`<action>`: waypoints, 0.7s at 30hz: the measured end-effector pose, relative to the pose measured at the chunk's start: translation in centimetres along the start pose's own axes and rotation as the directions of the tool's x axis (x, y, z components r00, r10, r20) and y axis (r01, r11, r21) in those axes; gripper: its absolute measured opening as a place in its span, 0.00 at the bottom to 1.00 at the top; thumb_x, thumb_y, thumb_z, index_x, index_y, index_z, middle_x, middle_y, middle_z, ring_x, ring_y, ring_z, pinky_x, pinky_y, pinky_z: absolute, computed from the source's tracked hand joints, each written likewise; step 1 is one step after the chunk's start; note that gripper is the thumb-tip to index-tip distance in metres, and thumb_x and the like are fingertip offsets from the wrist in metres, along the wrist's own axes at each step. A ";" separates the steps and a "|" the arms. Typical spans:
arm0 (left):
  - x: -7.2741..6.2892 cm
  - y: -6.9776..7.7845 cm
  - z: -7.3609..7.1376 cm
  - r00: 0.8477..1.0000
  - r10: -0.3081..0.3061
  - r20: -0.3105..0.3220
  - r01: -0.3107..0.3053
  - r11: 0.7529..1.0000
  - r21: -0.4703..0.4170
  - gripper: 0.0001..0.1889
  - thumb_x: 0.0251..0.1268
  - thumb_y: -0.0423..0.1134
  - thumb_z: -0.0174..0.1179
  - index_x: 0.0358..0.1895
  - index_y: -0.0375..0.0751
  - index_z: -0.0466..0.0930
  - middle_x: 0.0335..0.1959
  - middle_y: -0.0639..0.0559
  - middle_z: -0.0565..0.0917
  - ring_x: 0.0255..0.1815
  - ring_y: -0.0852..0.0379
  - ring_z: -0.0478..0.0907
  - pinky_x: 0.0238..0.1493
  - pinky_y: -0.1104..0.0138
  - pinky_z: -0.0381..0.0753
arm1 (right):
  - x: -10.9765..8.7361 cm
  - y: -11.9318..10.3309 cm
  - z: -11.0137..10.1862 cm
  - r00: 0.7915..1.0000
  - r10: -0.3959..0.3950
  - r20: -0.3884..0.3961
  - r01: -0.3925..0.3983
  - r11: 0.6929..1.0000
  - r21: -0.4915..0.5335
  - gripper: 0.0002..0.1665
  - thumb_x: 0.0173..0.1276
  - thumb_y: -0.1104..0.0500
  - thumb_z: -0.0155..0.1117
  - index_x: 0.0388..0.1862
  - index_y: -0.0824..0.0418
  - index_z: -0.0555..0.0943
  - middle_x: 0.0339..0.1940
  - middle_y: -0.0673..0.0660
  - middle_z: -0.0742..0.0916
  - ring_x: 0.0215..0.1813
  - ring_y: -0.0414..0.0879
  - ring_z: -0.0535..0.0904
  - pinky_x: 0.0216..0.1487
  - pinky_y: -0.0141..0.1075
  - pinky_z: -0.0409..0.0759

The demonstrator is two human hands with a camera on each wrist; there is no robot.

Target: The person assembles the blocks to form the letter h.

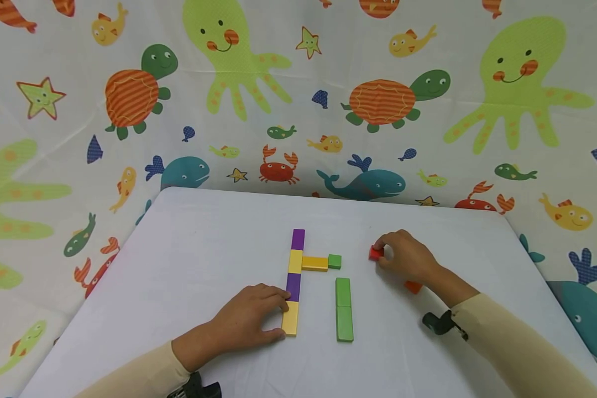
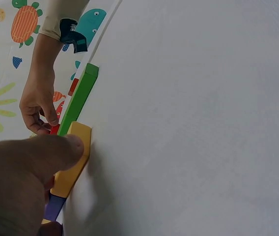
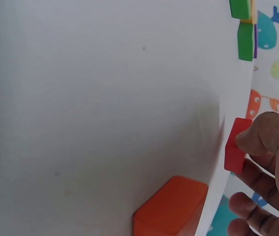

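My right hand [image 1: 407, 257] pinches a small red block [image 1: 375, 253] between thumb and fingers; in the right wrist view the red block [image 3: 237, 145] shows at the fingertips. My left hand [image 1: 249, 315] rests beside the near end of a row of blocks. Its thumb and fingertips touch the near yellow block [image 1: 290, 319] and lie close to a purple block [image 1: 293, 287]. Farther up the row are another yellow block [image 1: 295, 261] and a purple block [image 1: 298, 239]. A yellow-orange block [image 1: 315, 264] juts rightward from the row, with a small green block [image 1: 335, 261] at its end.
Two green blocks [image 1: 344, 309] lie end to end right of the row. An orange-red block [image 1: 413, 287], partly hidden by my right wrist, lies on the white table [image 1: 204, 237]. Behind stands a cloth [image 1: 278, 88] printed with sea animals.
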State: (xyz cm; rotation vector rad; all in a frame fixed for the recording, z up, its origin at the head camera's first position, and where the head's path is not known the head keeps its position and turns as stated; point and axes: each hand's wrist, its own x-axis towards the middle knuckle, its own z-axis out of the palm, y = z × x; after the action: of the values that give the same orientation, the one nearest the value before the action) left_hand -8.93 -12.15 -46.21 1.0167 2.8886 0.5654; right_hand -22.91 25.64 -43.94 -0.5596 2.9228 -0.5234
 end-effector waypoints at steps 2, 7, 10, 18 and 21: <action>0.0 0.0 0.0 1.000 -0.004 0.003 0.004 1.000 0.001 0.19 0.58 0.54 0.74 0.49 0.55 0.82 0.63 0.61 0.80 0.62 0.58 0.76 0.62 0.56 0.77 | 0.2 -0.3 0.1 1.000 -0.010 -0.001 0.010 1.000 -0.002 0.19 0.61 0.57 0.77 0.51 0.57 0.87 0.48 0.55 0.85 0.54 0.54 0.75 0.46 0.50 0.85; 0.0 -0.1 0.0 1.000 0.004 -0.009 -0.004 1.000 0.007 0.19 0.58 0.54 0.74 0.49 0.55 0.82 0.62 0.61 0.81 0.61 0.57 0.77 0.61 0.55 0.77 | 0.6 -1.2 0.5 0.998 -0.060 0.007 0.060 0.998 -0.005 0.19 0.61 0.57 0.77 0.51 0.57 0.87 0.47 0.53 0.87 0.54 0.53 0.76 0.49 0.49 0.84; 0.0 -0.1 0.1 1.000 0.012 -0.017 -0.012 1.000 0.009 0.18 0.58 0.53 0.75 0.48 0.54 0.82 0.62 0.60 0.81 0.60 0.57 0.77 0.61 0.55 0.78 | 0.6 -2.0 0.6 0.996 -0.084 0.008 0.084 0.996 -0.008 0.18 0.61 0.58 0.77 0.50 0.58 0.87 0.47 0.53 0.87 0.54 0.52 0.76 0.50 0.49 0.83; 0.1 -0.1 0.1 1.000 0.013 -0.010 -0.013 1.000 0.008 0.18 0.58 0.52 0.74 0.48 0.53 0.83 0.62 0.60 0.81 0.60 0.57 0.77 0.61 0.55 0.77 | 0.8 -3.4 1.2 0.996 -0.087 0.021 0.088 0.996 -0.035 0.18 0.61 0.57 0.77 0.50 0.56 0.87 0.48 0.52 0.86 0.55 0.51 0.76 0.52 0.48 0.84; 0.1 -0.1 0.1 1.000 0.020 -0.018 -0.020 1.000 0.013 0.19 0.58 0.53 0.75 0.49 0.53 0.83 0.62 0.60 0.81 0.60 0.57 0.77 0.61 0.55 0.78 | 0.8 -3.7 1.4 0.995 -0.097 0.023 0.098 0.994 -0.038 0.17 0.61 0.57 0.77 0.50 0.55 0.87 0.47 0.51 0.87 0.55 0.50 0.76 0.53 0.47 0.83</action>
State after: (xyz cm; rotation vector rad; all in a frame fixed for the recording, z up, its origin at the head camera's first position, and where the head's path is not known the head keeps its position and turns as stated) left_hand -9.11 -12.12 -46.37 1.0483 2.9044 0.5605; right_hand -22.19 21.63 -43.98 -0.7114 2.9028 -0.4683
